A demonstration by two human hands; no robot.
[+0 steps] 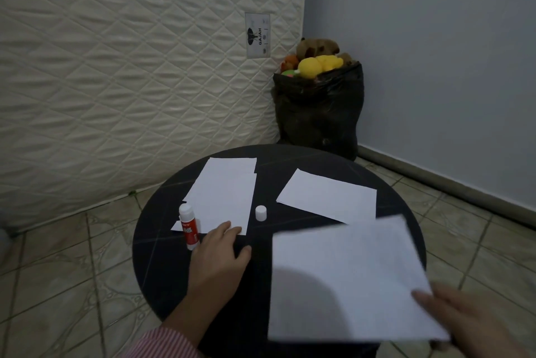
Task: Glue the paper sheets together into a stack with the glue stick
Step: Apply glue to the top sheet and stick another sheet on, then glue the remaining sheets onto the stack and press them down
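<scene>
Holding one sheet (345,279), right hand (464,317) pinches; left hand (220,253) flat, empty, near glue stick (189,225), cap (260,213).

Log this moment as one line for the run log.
left hand: on stack | right hand: holds sheet | glue stick: uncapped, upright | cap: on table

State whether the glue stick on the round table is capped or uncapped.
Uncapped. The glue stick stands upright with its white tip bare, and its cap stands apart on the black table.
</scene>
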